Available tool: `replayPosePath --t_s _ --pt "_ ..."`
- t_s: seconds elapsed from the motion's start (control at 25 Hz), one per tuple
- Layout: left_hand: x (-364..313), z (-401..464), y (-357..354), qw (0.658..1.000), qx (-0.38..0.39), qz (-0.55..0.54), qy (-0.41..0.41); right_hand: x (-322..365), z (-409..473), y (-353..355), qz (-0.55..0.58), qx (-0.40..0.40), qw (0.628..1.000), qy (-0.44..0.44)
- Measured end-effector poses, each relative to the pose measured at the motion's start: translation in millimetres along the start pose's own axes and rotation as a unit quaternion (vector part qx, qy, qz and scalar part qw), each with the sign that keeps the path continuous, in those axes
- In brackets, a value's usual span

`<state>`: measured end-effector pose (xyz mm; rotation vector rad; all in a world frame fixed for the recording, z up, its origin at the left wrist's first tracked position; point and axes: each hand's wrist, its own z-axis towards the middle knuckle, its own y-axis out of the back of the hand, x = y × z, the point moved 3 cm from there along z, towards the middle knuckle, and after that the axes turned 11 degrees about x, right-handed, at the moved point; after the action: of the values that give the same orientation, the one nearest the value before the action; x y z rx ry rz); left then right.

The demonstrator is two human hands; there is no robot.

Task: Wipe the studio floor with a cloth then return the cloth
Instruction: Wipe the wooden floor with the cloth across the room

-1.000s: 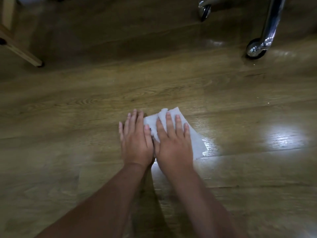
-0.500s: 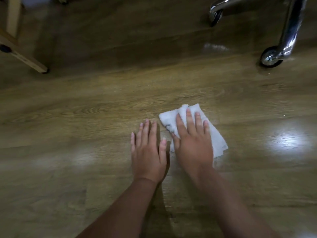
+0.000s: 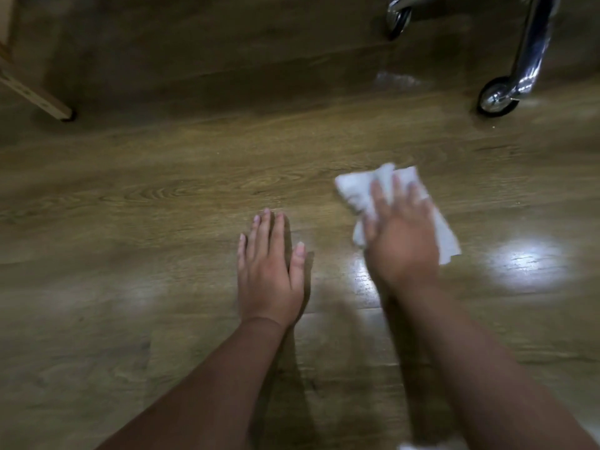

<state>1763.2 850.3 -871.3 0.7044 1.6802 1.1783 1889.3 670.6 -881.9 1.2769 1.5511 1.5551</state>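
A white cloth [image 3: 357, 191] lies crumpled on the brown wood-grain floor [image 3: 162, 206], right of centre. My right hand [image 3: 401, 241] presses flat on top of it, fingers spread over the cloth, and looks blurred by motion. My left hand [image 3: 268, 271] rests palm down on the bare floor to the left of the cloth, fingers together, holding nothing. A gap of floor separates the two hands.
Chrome chair legs with caster wheels stand at the back right: one wheel [image 3: 496, 97], another [image 3: 397, 19]. A wooden furniture leg [image 3: 39, 100] slants down at the back left. Bright light reflections shine on the floor at the right [image 3: 526, 259].
My right hand has slid the cloth to the right, away from my left hand. The left hand came off the cloth and stays flat on the floor.
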Motion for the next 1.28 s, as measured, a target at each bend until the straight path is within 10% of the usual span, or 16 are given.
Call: replayPosePath --t_s 0.16,0.36,0.84,1.28 --pt "2 -2 -3 1.0 0.015 0.012 -0.013 -137 22 36 0.023 -0.041 0.981 -0.19" --pt "-5 -1 -4 0.998 0.032 0.05 -0.03 -129 15 35 0.057 -0.059 0.968 -0.237" --pt "-216 94 -56 0.982 0.07 -0.048 -0.167 -130 15 32 0.072 -0.068 0.966 -0.239" --pt "-236 89 -82 0.986 0.058 0.028 -0.152 -155 15 34 0.07 -0.099 0.975 -0.184"
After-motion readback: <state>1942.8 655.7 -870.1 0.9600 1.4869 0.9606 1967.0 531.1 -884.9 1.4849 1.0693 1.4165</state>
